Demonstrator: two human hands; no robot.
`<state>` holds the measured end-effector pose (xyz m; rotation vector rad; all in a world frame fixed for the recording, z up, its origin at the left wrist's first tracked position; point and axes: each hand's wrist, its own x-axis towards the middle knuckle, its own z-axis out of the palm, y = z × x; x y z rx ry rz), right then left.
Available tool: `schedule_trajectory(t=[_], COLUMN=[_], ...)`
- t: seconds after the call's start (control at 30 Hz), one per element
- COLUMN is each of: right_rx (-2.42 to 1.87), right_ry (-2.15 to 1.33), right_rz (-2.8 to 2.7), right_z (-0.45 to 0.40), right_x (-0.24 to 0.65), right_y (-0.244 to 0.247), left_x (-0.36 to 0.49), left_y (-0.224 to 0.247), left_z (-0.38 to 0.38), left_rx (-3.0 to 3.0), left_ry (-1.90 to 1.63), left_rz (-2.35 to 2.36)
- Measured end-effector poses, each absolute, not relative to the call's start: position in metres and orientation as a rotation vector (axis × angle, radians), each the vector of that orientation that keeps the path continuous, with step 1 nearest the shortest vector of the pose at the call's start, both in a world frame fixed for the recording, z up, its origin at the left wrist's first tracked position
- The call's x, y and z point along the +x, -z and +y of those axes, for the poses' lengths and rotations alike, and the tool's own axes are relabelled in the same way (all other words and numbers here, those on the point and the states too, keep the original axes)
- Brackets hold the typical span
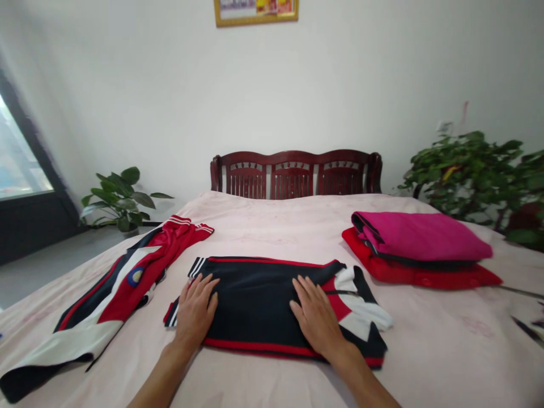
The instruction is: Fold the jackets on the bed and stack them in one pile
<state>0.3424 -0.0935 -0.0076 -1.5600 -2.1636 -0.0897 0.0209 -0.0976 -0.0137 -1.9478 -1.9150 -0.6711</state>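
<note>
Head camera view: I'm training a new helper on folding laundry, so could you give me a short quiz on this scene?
1. True or false: the left hand and the right hand both lie flat on the black sports garment with red trim.
2. What colour is the folded garment lying on top of the folded red garment? A) white B) magenta C) black
3. Fill in the blank: in the head view, the red-and-black track top lies to the ____ of the black garment.

Key: 1 true; 2 B, the magenta garment; 3 left.
</note>
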Motion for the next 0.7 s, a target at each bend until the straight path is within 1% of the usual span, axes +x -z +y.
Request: schedule_trajectory(t=[0.1, 0.23, 0.4, 0.53, 0.7], right_rx=[-1.562, -1.649, -1.871, -1.976, -2.053], right_ry=[-0.057, -0.181, -0.036, 0.055, -0.048], right_rz=[-2.317, -2.448, -2.371, -2.282, -2.205], right_z=[-0.084, -0.056, -0.011, 0.013, 0.030], right_x=[0.325, 0.331, 0.392, 0.438, 0.457], right_y=[-0.002, 0.001, 0.021, 0.029, 0.031], left_x=[0.033, 0.034, 0.023, 0.026, 0.030], left_y=[0.004, 0.001, 0.016, 0.023, 0.025], left_z=[-0.079, -0.048, -0.025, -0.023, -0.024], left_rx=[-2.081, -2.020, -1.955, -1.903, -1.847], left_ry=[0.593, 0.399, 0.227, 0.184, 0.155], left_rz=[-1.868, -2.030, -2.252, -2.276, -2.263])
